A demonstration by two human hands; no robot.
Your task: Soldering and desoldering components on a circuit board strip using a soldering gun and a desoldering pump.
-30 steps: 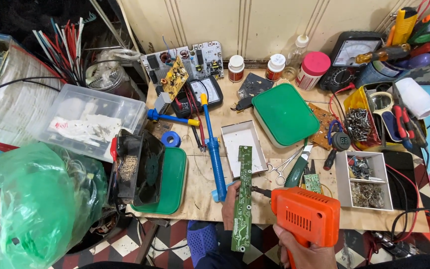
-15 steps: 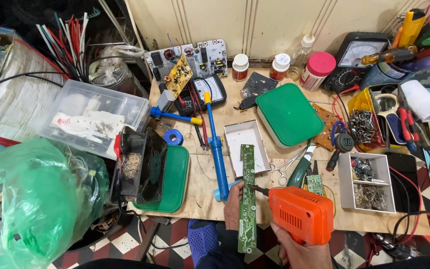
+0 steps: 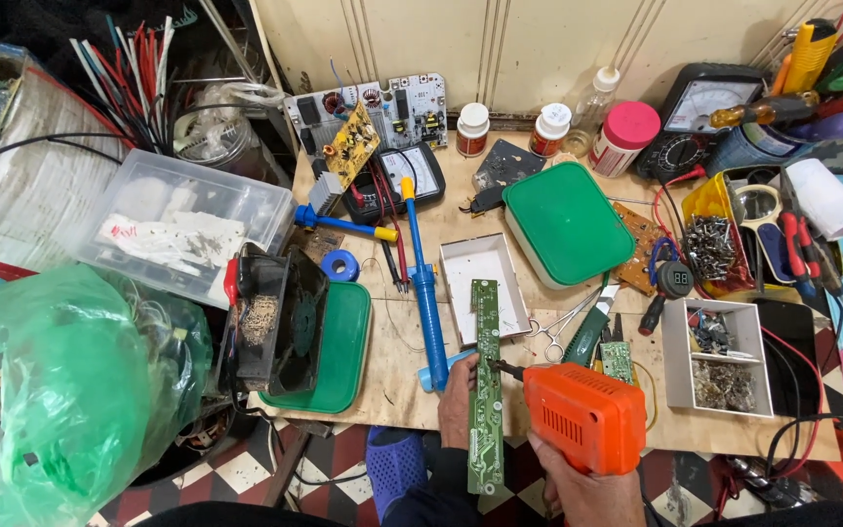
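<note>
two hands, one long board pinned at the near edge

left hand point(image 3: 458, 400) wraps its fingers around the long green circuit board point(image 3: 486, 385), keeping it lengthwise so its far end rests on the workbench point(image 3: 392, 376) while the near end overhangs the near edge. right hand point(image 3: 578, 478) is closed on the grip of the orange soldering gun point(image 3: 582, 415), its tip touching the board's right side, mid-length. just left lies a blue desoldering pump point(image 3: 426, 293); beyond the board's far end, a white open box point(image 3: 485, 278). scissors point(image 3: 563, 327) sit right of the board, a green lid point(image 3: 563, 220) farther back.
</note>
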